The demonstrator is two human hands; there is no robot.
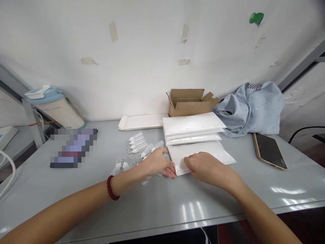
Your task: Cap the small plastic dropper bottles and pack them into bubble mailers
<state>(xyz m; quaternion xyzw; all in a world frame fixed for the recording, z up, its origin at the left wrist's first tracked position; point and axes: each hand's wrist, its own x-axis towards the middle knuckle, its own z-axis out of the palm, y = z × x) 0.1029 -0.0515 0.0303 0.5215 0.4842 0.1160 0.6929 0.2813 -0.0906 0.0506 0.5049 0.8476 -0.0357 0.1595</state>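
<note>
A white padded envelope lies on the table under a small stack of similar padded envelopes. At its near left corner is my left hand, thumb and fingers apart, with the fingertips touching the edge. My right hand is closed over the envelope's near edge, its fingers curled down and partly hidden. Beside and partly behind my left hand lie several small clear plastic bottles with white tops and loops. More white-topped pieces rest left of my wrist.
A flat white envelope lies by the wall near an opened cardboard box. A pale blue cloth bag and a phone are on the right. A cream tumbler and a partly pixelated device are on the left.
</note>
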